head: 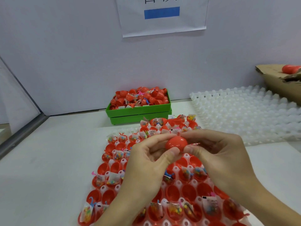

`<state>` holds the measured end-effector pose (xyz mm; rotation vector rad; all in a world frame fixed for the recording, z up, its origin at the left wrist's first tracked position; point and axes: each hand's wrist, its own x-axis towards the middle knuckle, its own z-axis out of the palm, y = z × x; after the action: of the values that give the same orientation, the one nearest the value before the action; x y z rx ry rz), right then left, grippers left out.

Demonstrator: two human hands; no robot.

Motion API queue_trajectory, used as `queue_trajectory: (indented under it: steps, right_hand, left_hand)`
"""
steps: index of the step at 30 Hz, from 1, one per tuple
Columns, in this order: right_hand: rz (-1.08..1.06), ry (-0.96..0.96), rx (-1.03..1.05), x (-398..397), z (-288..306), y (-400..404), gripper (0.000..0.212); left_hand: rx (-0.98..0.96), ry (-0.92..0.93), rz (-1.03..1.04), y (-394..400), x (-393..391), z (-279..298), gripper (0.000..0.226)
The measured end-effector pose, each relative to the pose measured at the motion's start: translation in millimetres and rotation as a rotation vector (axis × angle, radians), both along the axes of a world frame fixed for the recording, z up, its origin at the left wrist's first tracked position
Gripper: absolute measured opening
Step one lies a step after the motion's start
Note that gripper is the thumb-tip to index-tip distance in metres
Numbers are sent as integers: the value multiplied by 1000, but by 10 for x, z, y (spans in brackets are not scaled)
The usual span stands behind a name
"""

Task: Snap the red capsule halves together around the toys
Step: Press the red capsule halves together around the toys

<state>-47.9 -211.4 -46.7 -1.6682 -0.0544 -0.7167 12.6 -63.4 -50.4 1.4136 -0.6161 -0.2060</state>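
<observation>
White table (48, 168), hands (146, 160) around capsule (176, 143)

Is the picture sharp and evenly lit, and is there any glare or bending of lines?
Head view: light is soft and even; a small glare spot sits on the red capsule pinched by both hands; the wide lens bows the table edge; the wall sign is slightly soft.

The capsule (176, 143) is plain glossy red, like the red halves (189, 191) in the translucent white tray (178, 183). Toy packets (175, 209) show multicoloured dots. The bin (138, 111) is bright green, the bench (48, 160) white, and the cardboard box (276, 79) brown.
</observation>
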Motion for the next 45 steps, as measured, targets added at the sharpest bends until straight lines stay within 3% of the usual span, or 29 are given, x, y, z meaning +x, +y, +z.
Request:
queue_trajectory:
  steps: [4, 12, 17, 22, 27, 30, 34, 38, 41, 45]
  right_hand:
    - [-40, -2, 10, 19, -53, 19, 51]
    - [81, 54, 59, -15, 8, 15, 34]
    - [168, 60, 77, -57, 42, 49, 25]
    - [125, 67, 50, -47, 2, 41, 23]
    - [103, 36, 30, -34, -43, 57, 27]
    - [86, 29, 29, -11, -60, 35, 33]
    - [98, 33, 90, -1, -55, 29, 24]
    - [37, -69, 36, 8, -58, 31, 23]
    - [-31, -196, -129, 27, -92, 33, 24]
    - [-52, -206, -211, 35, -133, 15, 27]
  left_hand:
    - [122, -145, 111, 19, -32, 6, 35]
    - [94, -225, 176, 5, -43, 22, 35]
    - [56, -197, 162, 7, -50, 41, 20]
    - [9, -24, 94, -14, -24, 45, 33]
    - [-92, 66, 38, -5, -24, 35, 20]
    - [-77, -13, 91, 14, -27, 24, 31]
    - [-79, -80, 80, 18, -20, 26, 28]
    - [-116, -79, 48, 7, -16, 19, 25]
    - [-131, -54, 51, 6, -9, 21, 22]
    - [-109, -61, 104, 16, 0, 33, 26]
